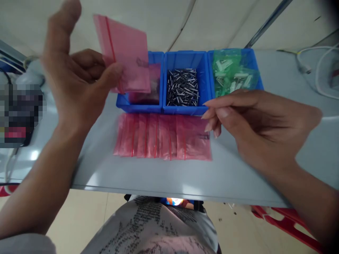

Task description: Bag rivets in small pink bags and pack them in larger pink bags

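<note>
The pink bag [129, 53] was raised near the left blue bin [140, 108], its zip end pinched by the left hand [76, 83] and liable to slip if that grip loosened; whether the loosely curled right hand [267, 123] held anything was unclear.

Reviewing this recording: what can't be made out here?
All in the head view:
Left blue bin: much of its inside, hidden behind the pink bag held by the left hand.
Dark marking on that bag: too blurred to read.
Right hand: whether it pinches anything small; its grip covers the spot.
Row of pink bags: exact count; they overlap.
Left-edge items: pixelated, cut off.
</note>
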The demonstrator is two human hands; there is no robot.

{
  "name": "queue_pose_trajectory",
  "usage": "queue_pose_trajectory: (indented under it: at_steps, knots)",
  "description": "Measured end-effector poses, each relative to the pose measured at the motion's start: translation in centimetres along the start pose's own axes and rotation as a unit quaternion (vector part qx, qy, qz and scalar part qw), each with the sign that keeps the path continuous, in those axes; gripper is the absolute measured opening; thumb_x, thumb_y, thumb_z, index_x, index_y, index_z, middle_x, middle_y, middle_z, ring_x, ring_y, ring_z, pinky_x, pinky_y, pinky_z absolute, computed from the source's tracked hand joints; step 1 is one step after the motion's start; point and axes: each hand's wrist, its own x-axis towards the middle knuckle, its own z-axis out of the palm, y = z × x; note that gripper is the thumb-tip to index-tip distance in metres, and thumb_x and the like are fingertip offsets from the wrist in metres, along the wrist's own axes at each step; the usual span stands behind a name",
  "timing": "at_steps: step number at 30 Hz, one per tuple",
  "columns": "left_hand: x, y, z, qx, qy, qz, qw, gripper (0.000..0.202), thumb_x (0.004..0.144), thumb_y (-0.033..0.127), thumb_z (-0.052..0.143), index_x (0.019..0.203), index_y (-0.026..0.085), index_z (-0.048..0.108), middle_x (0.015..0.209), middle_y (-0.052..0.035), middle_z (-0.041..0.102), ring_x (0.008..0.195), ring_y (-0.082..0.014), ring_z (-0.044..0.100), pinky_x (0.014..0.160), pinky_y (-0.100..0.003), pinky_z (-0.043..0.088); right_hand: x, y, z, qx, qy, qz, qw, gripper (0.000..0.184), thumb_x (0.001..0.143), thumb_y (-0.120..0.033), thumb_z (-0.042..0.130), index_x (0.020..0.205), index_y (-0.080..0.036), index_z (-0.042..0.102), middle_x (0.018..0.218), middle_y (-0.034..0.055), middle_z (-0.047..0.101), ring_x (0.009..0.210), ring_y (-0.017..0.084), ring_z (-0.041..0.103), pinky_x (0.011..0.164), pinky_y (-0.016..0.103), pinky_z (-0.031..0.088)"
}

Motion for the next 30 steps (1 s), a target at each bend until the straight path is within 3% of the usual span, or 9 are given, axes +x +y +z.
queue_pose_trajectory:
  at_steps: [4,7,10,13,16,20,24,27,30]
  knots:
    - [0.7,-0.1,-0.9,0.172,0.037,0.081,0.981,0.085,0.088,0.064,0.085,0.161,0.039,0.049,0.163,0.0059,0.055,0.166,-0.0402,0.032,0.145,-0.064,0.025,-0.1,0.1,-0.2,-0.03,-0.02,-0.009,0.999,0.038,0.101,-0.007,0.069,0.117,-0.038,0.084,0.091,-0.0021,0.081,0.069,0.015,0.074,0.054,0.035,0.061]
    - [0.8,1.3,-1.1,0.288,0.038,0.128,0.948,0.077,0.087,0.058,0.087,0.155,0.035,0.059,0.159,0.0042,0.061,0.155,-0.0373,0.048,0.139,-0.057,0.035,-0.2,0.3,-0.2,-0.05,-0.03,-0.024,0.998,0.033,0.101,-0.007,0.068,0.114,-0.034,0.083,0.089,-0.0022,0.081,0.068,0.014,0.074,0.057,0.035,0.062]
    - [0.6,2.8,-0.7,0.316,-0.018,0.084,0.945,0.039,0.099,0.052,0.075,0.134,0.035,0.075,0.13,0.0059,0.08,0.127,-0.0264,0.074,0.128,-0.048,0.052,0.0,0.3,-0.2,-0.056,-0.034,-0.043,0.997,0.034,0.1,-0.005,0.068,0.113,-0.033,0.082,0.086,-0.0025,0.081,0.067,0.014,0.074,0.058,0.035,0.062]
    - [0.2,3.1,0.0,0.325,-0.083,0.066,0.94,0.023,0.107,0.049,0.062,0.118,0.038,0.079,0.117,0.0094,0.083,0.118,-0.0211,0.079,0.138,-0.049,0.044,0.2,0.2,-0.1,-0.061,-0.039,-0.057,0.996,0.036,0.099,-0.004,0.068,0.115,-0.034,0.082,0.085,-0.0029,0.08,0.068,0.015,0.074,0.059,0.035,0.063]
    - [-0.1,2.3,0.4,0.331,-0.132,0.103,0.929,0.029,0.11,0.052,0.055,0.123,0.038,0.077,0.127,0.0084,0.082,0.127,-0.0222,0.078,0.145,-0.057,0.034,0.1,0.1,0.0,-0.076,-0.043,-0.075,0.993,0.036,0.099,-0.004,0.068,0.116,-0.033,0.081,0.085,-0.0037,0.08,0.067,0.013,0.074,0.064,0.033,0.066]
    - [-0.2,1.4,0.4,0.333,-0.176,0.122,0.918,0.045,0.113,0.056,0.046,0.148,0.033,0.063,0.148,-0.0001,0.074,0.141,-0.0241,0.071,0.147,-0.062,0.027,0.0,0.4,-0.2,-0.105,-0.057,-0.103,0.987,0.032,0.1,-0.002,0.067,0.115,-0.028,0.078,0.086,-0.0048,0.08,0.066,0.008,0.072,0.064,0.026,0.064]
    - [0.2,1.1,0.3,0.319,-0.187,0.143,0.918,0.047,0.108,0.058,0.056,0.142,0.028,0.067,0.161,-0.0034,0.063,0.151,-0.0277,0.062,0.142,-0.063,0.031,0.0,1.3,-0.6,-0.198,-0.135,-0.238,0.941,0.023,0.098,-0.01,0.071,0.118,-0.021,0.077,0.104,0.0013,0.082,0.08,0.01,0.074,0.07,0.026,0.061]
    - [0.4,0.9,0.6,0.277,-0.186,0.15,0.931,0.044,0.099,0.06,0.071,0.127,0.027,0.076,0.139,-0.0038,0.077,0.125,-0.027,0.073,0.141,-0.062,0.03,-0.1,1.9,-0.6,-0.267,-0.231,-0.31,0.883,0.036,0.103,-0.032,0.072,0.136,-0.018,0.071,0.11,0.0065,0.078,0.088,0.017,0.071,0.073,0.034,0.059]
    - [0.4,0.9,1.0,0.253,-0.211,0.103,0.939,0.055,0.098,0.063,0.072,0.137,0.024,0.071,0.128,-0.0047,0.08,0.115,-0.0259,0.075,0.142,-0.061,0.023,-0.3,2.1,-0.4,-0.318,-0.296,-0.327,0.839,0.054,0.107,-0.052,0.064,0.15,-0.02,0.061,0.104,0.0064,0.073,0.082,0.02,0.066,0.063,0.037,0.049]
